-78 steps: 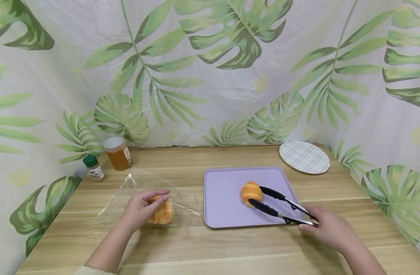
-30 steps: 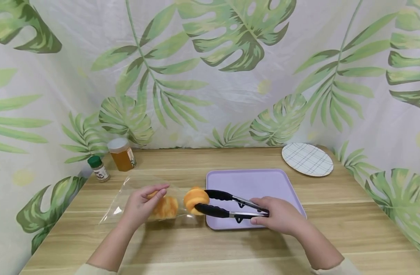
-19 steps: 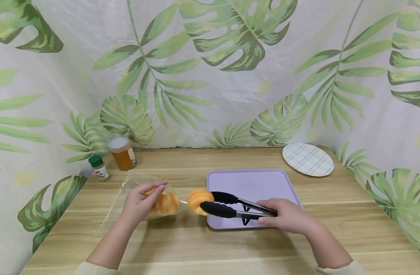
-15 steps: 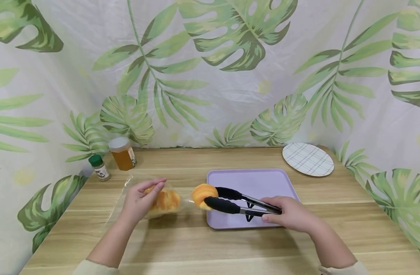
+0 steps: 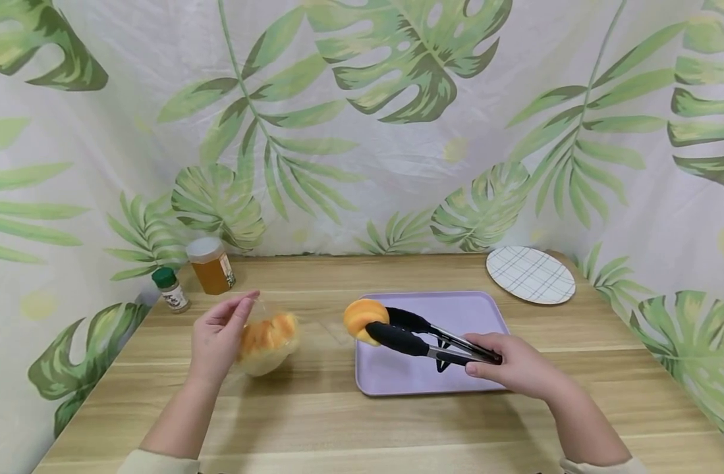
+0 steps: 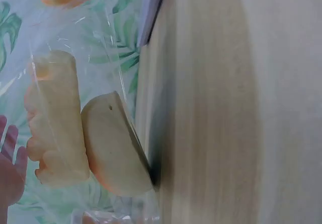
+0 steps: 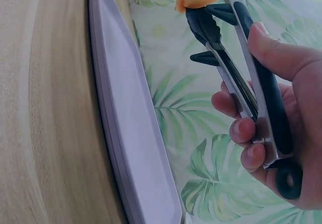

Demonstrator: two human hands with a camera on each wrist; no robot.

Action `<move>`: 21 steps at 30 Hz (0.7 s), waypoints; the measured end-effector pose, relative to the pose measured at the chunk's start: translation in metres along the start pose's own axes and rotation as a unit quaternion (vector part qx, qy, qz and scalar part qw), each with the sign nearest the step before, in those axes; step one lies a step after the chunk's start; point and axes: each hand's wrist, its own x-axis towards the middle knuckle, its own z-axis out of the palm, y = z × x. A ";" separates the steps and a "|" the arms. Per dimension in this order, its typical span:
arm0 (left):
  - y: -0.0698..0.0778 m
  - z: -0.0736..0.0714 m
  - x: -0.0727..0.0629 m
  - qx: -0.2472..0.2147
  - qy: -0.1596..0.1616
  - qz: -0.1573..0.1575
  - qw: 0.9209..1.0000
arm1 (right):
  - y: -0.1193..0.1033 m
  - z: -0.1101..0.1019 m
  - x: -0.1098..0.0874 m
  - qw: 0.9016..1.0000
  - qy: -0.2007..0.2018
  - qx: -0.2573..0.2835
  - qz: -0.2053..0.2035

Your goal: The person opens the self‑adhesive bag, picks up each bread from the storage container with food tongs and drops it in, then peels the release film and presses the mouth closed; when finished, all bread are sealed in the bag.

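Note:
My left hand [image 5: 215, 339] pinches the top of a clear plastic bag [image 6: 95, 45] with thumb and fingertips. Browned bread [image 5: 269, 339] sits inside it; the left wrist view separates this into a long bumpy piece [image 6: 58, 123] and a half-round one [image 6: 113, 148]. My right hand [image 5: 518, 365] grips black-and-silver tongs [image 5: 403, 337] by their handles, as the right wrist view also shows. Between the black tong tips is a round orange-yellow bread roll [image 5: 364, 319], held above the left edge of the lilac tray [image 5: 421, 385], to the right of the bag.
At the back left stand a honey-coloured jar [image 5: 212, 270] with a pale lid and a small green-capped spice bottle [image 5: 170, 289]. A checked oval plate [image 5: 530, 273] lies at the back right. A leaf-print cloth [image 5: 362, 145] hangs behind the wooden table [image 5: 338, 434].
The tongs lifted the roll off the tray and carried it left to the bag, then drew it slightly back right and up. My left hand moved up and left, raising the bag.

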 end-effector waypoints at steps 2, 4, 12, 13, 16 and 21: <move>0.001 -0.001 0.002 -0.028 0.013 -0.004 1.000 | 0.001 0.000 0.000 1.000 -0.002 0.003 -0.002; 0.000 -0.002 0.002 -0.038 0.010 -0.010 0.999 | 0.000 0.001 -0.001 1.000 -0.007 0.013 -0.003; -0.009 0.001 -0.007 0.108 -0.109 0.080 0.985 | -0.004 0.012 0.006 0.999 -0.028 0.026 -0.013; -0.010 0.002 -0.009 0.131 -0.127 0.102 0.978 | -0.005 0.014 0.007 0.999 -0.029 0.024 -0.012; -0.014 0.006 -0.014 0.170 -0.179 0.139 0.959 | -0.006 0.016 0.008 1.000 -0.029 0.010 -0.005; -0.015 0.008 -0.020 0.208 -0.233 0.135 0.940 | -0.007 0.017 0.006 0.999 -0.034 -0.017 0.005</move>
